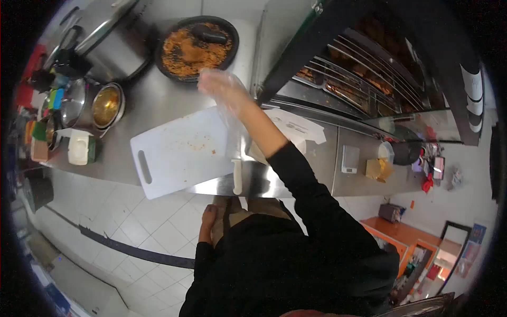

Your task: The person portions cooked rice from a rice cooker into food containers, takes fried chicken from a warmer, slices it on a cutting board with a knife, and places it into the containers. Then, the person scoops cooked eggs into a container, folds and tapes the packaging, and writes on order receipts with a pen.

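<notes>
The right hand (226,90), gloved (likely for hygiene), is by the pan (233,39), beyond the board (163,153) that probably keeps crumbs (198,145) off the surface (142,105). The left hand (209,215) hangs low. I cannot tell either's fingers' spread or hold.

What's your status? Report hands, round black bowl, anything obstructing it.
Clear-gloved right hand blurred at round black bowl; contact and grip unclear. Left hand lowered. Bowl holds orange-brown crumbly food. Possible obstruction: black utensil lying inside.
</notes>
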The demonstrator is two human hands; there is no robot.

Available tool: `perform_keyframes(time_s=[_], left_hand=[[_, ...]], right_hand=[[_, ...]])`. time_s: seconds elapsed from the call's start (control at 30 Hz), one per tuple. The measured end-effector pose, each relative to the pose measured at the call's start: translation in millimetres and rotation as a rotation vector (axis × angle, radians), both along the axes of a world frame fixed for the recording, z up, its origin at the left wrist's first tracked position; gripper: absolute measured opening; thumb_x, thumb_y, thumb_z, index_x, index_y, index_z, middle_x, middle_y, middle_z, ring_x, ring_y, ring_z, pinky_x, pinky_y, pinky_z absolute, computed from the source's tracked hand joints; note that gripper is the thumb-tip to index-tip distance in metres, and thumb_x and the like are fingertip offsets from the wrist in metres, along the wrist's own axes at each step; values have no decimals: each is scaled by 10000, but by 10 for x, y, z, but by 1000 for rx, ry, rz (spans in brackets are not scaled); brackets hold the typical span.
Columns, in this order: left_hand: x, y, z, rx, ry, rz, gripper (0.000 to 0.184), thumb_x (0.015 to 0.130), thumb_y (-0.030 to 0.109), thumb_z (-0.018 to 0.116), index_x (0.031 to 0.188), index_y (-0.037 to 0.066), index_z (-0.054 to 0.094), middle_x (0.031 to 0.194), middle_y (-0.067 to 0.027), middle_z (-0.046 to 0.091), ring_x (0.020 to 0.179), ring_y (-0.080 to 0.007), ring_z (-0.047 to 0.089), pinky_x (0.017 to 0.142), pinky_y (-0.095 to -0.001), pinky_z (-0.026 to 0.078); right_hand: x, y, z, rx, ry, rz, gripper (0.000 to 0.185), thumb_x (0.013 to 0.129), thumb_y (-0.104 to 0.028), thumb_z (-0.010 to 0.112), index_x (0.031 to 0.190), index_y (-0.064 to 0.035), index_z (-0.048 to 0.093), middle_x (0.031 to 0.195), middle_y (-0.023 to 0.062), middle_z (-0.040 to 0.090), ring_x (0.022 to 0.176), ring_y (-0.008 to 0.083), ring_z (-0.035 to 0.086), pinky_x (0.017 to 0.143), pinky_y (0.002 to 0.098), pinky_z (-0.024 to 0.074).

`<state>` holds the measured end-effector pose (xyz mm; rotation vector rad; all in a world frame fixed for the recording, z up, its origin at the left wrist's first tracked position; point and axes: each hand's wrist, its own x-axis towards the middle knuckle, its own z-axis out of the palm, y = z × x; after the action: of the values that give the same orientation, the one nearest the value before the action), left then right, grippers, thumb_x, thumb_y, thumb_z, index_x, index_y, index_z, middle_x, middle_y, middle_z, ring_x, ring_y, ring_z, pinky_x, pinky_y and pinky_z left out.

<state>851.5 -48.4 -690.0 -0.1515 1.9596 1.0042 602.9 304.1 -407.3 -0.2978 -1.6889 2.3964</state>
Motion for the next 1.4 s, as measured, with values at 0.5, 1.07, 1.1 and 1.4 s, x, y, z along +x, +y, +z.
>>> perform_keyframes(time_s=[0.5, 1.07, 1.1, 1.4], left_hand=[[1852, 2166, -921, -132, -349, -1045, 392, 879, 283, 545, 1175, 27, 575, 1225, -163, 543, 1154, -279, 512, 917, -451, 445], [2977, 2295, -1586, 64, -399, -955, 566, 823, 304, 579, 1267, -18, 440, 1232, -221, 510, 1127, -359, 524, 941, -455, 444], [3058, 2299, -1653, 76, -388, -1004, 575, 817, 298, 585, 1272, -19, 434, 1235, -222, 508, 1128, -362, 522, 945, -453, 442], [2693, 2284, -1399, 72, -555, -929, 554, 797, 269, 597, 1259, -8, 469, 1232, -206, 535, 1121, -348, 535, 933, -448, 449]], right_hand=[[2429, 2885, -46, 1846, -741, -489, 469, 965, -319, 423, 1376, -94, 385, 1346, 243, 429, 1189, 367, 490, 1012, 412, 375], [773, 4785, -193, 1689, -1030, -341, 643, 839, -551, 489, 1332, -142, 434, 1246, 188, 526, 1130, 375, 511, 933, 416, 411], [925, 4684, -303, 1836, -940, -332, 633, 840, -545, 491, 1319, -134, 450, 1239, 186, 534, 1127, 369, 517, 931, 415, 415], [1814, 4889, -552, 2169, -839, -350, 707, 869, -425, 522, 1449, -140, 233, 1501, 81, 244, 1388, 286, 208, 1116, 466, 207]])
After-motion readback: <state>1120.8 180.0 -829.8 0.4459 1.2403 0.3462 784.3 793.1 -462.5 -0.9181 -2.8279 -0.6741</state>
